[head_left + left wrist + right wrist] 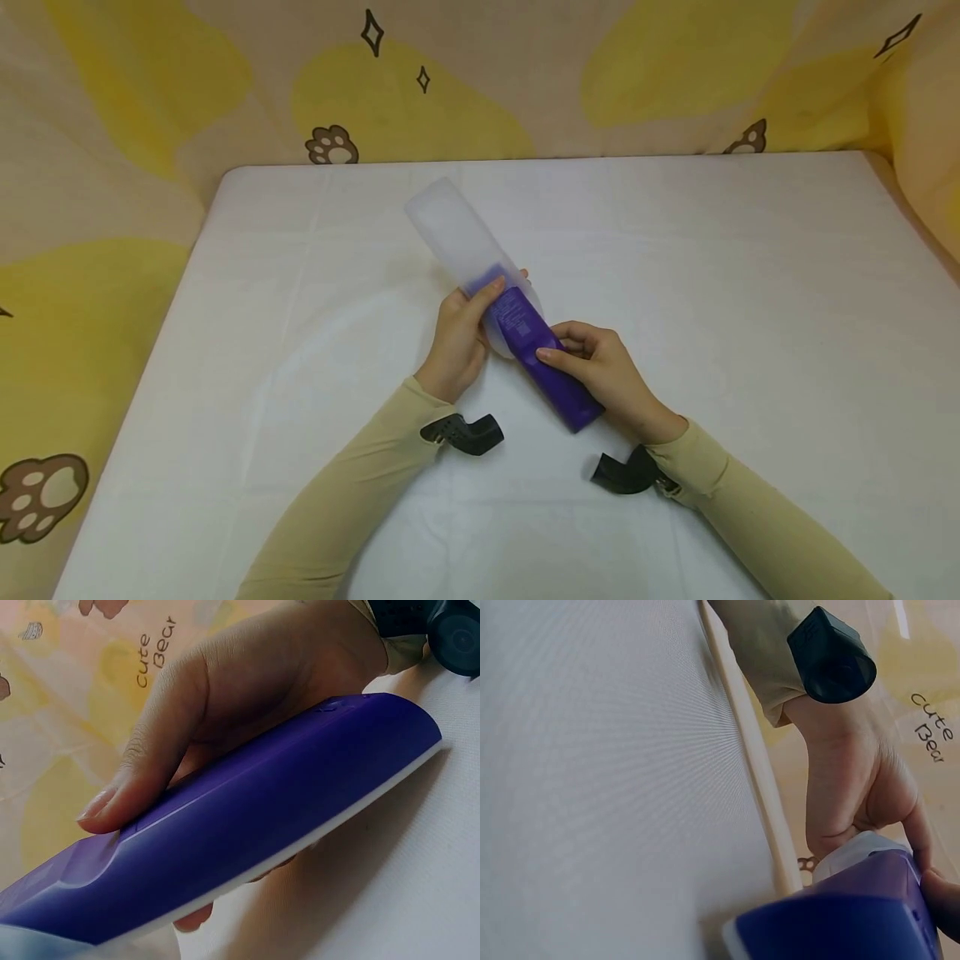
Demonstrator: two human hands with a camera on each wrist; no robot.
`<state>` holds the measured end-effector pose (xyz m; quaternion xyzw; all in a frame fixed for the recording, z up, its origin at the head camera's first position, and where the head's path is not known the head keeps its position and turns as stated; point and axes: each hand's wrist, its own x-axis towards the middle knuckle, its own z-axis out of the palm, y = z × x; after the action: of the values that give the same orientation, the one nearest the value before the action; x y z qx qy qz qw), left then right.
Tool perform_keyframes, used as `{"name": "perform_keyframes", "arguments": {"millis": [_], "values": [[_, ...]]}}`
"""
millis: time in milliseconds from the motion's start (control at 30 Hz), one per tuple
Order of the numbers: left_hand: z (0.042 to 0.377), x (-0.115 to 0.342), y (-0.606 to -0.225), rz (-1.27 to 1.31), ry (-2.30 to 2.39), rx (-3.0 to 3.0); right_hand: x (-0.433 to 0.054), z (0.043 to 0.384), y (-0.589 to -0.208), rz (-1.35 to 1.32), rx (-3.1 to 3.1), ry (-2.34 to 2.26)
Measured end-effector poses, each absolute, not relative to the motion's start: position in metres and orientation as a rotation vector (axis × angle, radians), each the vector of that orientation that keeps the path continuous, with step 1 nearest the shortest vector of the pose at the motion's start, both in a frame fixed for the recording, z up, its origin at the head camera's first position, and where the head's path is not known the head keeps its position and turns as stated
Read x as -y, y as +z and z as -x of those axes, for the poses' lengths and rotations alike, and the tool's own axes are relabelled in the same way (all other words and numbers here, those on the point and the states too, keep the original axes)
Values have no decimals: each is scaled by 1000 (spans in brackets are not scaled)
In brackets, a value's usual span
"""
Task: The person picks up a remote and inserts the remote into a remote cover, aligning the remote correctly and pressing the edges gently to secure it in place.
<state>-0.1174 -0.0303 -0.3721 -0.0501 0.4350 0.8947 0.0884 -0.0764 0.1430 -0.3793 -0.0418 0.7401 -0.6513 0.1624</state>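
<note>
Pinched between thumb and fingers, a long frosted plastic piece (450, 225) sits in my left hand (456, 343), tilted toward the far left. A long purple piece (555, 375) with small pale print overlaps its near end. The purple far end shows hazily through the frosted plastic beneath my left thumb. My right hand (600, 367) grips the purple piece, thumb on top and fingers underneath. The left wrist view catches this right hand (247, 690), plus a rounded purple end and a white strip along the lower edge. In the right wrist view, my left hand (855, 780) appears behind the purple piece (840, 930).
A white-covered table (750, 333) lies beneath both hands. Behind and at the sides hangs a yellow and cream cloth (487, 100) with paw prints. Black camera mounts (468, 433) stick out from both wrists toward each other.
</note>
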Motion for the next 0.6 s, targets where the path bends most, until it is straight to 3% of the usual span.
{"name": "perform_keyframes", "arguments": {"millis": [600], "values": [[125, 44, -367, 60, 2739, -1219, -144, 79, -383, 80, -1893, -1904]]}}
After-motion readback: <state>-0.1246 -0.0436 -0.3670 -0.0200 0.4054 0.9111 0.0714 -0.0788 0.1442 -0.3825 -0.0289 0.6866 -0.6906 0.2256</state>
